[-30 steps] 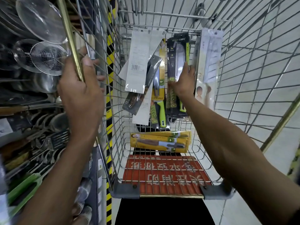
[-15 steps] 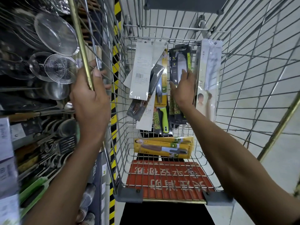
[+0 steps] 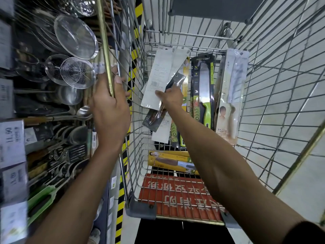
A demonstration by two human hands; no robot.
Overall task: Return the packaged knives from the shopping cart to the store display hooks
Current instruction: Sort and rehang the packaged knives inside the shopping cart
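White knife pack [image 3: 158, 80] is being pinched by right hand [image 3: 171, 98], cart rim [image 3: 105, 50] gripped by left hand [image 3: 110, 110]. Best lifted straight, clear of neighbouring packs [image 3: 202, 88].

Shopping cart [image 3: 140, 209]: wire basket, centre-right of frame. Knife packs stand against its far wall, upper centre:
- white-backed pack [image 3: 163, 80], tilted, pinched by right hand [image 3: 171, 97], overlapping a dark pack [image 3: 154, 118]
- black-green pack [image 3: 202, 81]
- pale cleaver pack [image 3: 230, 103], rightmost

Yellow pack [image 3: 167, 160] lies flat on the cart floor, lower centre.
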